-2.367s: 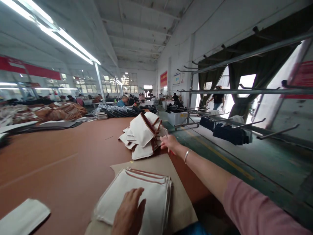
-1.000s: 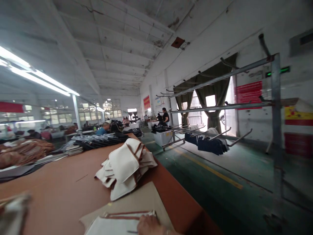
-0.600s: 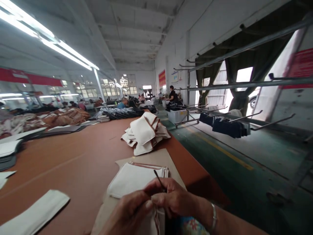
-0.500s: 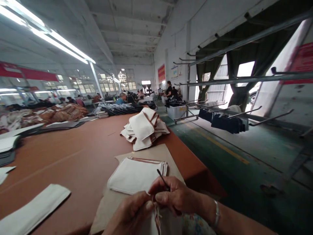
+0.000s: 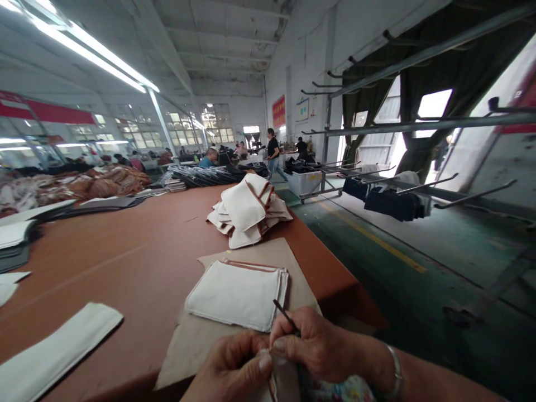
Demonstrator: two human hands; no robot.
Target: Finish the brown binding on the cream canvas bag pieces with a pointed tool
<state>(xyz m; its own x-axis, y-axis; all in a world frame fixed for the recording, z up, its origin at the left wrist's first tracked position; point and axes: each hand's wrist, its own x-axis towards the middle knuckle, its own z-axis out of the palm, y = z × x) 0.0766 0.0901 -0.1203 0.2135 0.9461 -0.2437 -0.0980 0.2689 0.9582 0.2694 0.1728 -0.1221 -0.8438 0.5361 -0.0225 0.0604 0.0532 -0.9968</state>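
Note:
At the bottom of the view my left hand (image 5: 234,365) is closed, pinching the edge of a pale fabric piece (image 5: 288,379) with a brown strip along its seam. My right hand (image 5: 320,343) meets it at the same edge, thumb and fingers pressed together. A thin dark tool (image 5: 283,315) sticks up from the right fingers; its lower end is hidden. Just beyond the hands, a neat stack of white fabric pieces (image 5: 237,293) with brown edges lies on a sheet of tan paper (image 5: 178,354). Farther off sits a loose heap of similar pieces (image 5: 243,206).
The brown-covered table (image 5: 138,279) ends in a corner at right. A long white panel (image 5: 62,349) lies at left, by stacked sheets (image 5: 17,237). A metal rack (image 5: 402,127) with prongs stands on the right. A person in black (image 5: 273,148) stands farther back.
The view has shifted slightly. Both hands stay together at the fabric edge and sit a little farther right and lower. The person in black now appears farther left.

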